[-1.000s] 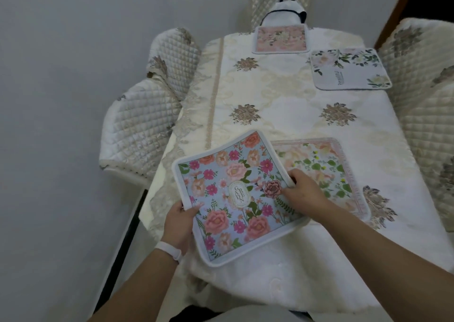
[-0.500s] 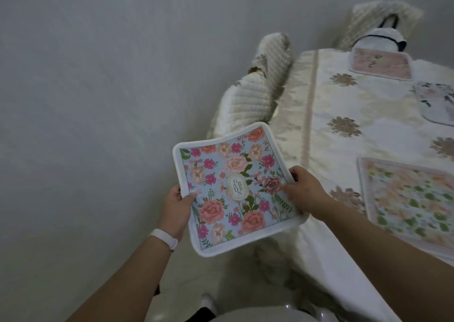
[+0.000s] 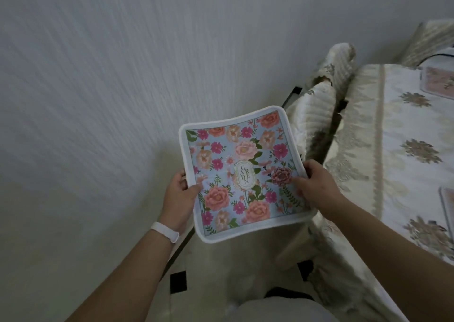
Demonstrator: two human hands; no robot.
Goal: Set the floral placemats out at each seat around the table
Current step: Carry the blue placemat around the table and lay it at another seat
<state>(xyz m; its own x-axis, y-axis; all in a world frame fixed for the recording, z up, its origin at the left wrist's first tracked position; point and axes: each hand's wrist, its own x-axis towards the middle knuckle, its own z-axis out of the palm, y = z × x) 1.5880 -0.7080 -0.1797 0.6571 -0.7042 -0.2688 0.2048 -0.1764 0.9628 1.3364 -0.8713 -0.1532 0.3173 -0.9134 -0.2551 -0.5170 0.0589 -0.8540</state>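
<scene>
Floral placemat (image 3: 242, 154), blue with pink and peach roses inside a white border, is held up in the air by both hands, face up and slightly bowed, with an oval label at its middle. It hangs over the floor (image 3: 221, 267) to the left of the desk (image 3: 393, 130), well clear of the cloth, and its far right corner shows in front of the nearer quilted chair (image 3: 313, 115).

The left hand (image 3: 180, 194) grips the left edge, thumb pressed on the printed face and fingers tucked under; a white wristband (image 3: 165, 231) circles that wrist. The right hand (image 3: 315, 186) grips the right edge the same way, thumb lying beside a dark red rose and fingers curled round the border.

On the desk, which wears a cream cloth with gold flower motifs, a pink placemat (image 3: 438, 82) lies at the far end, cut off by the frame. A sliver of another mat (image 3: 447, 206) shows at the right margin. A second quilted chair (image 3: 342, 58) stands behind the first, both against the grey wall (image 3: 110, 75).
</scene>
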